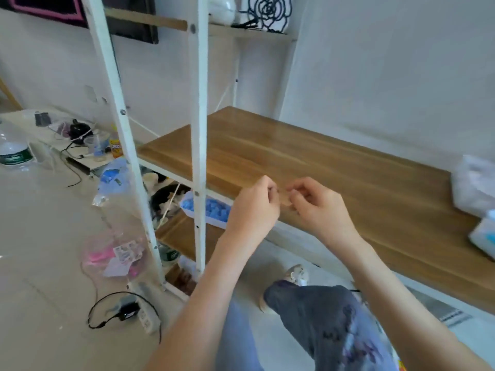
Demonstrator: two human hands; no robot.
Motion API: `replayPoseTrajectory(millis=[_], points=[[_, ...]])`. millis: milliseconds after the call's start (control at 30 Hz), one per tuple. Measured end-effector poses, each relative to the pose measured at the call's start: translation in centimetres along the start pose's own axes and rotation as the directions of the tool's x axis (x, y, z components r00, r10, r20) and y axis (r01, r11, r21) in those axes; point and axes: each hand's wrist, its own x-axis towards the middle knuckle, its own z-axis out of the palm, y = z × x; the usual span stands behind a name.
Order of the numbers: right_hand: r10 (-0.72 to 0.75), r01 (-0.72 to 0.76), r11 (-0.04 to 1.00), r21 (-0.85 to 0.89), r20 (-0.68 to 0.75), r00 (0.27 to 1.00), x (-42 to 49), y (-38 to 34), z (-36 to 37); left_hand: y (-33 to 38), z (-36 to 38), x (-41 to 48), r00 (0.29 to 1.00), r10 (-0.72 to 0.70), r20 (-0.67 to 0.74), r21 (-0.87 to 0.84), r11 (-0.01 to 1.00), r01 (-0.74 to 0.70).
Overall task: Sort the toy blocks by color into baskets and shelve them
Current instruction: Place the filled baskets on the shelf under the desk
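The floor at the left is strewn with a pink bag and a power strip and is bounded by white shelf posts. Behind the posts, blue blocks are kept in a white basket on the lower shelf. The left hand and right hand are held fingertip to fingertip at the front edge of the wooden top, which runs right to a tissue pack; whether anything is pinched cannot be told.

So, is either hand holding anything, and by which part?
Left hand and right hand seem to pinch a small pale thing between them; unidentifiable.
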Motion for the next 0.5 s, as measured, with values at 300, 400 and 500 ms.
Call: replayPoseTrajectory(millis=[300,400,500], points=[[0.232,-0.335,0.919,-0.206,-0.404,0.885,-3.1,9.5,-14.5,7.4,10.4,1.8,0.918,0.195,0.345,-0.061,0.981,-0.185],[0.359,-0.514,0.84,-0.174,-0.532,0.767,-4.4,12.8,-17.9,8.8,13.3,1.4,0.849,0.274,0.453,-0.106,0.961,-0.254],[0.329,-0.546,0.813,-0.202,-0.615,0.717,-5.2,15.1,-18.9,9.8,15.1,1.3,0.824,0.315,0.471,-0.112,0.948,-0.298]])
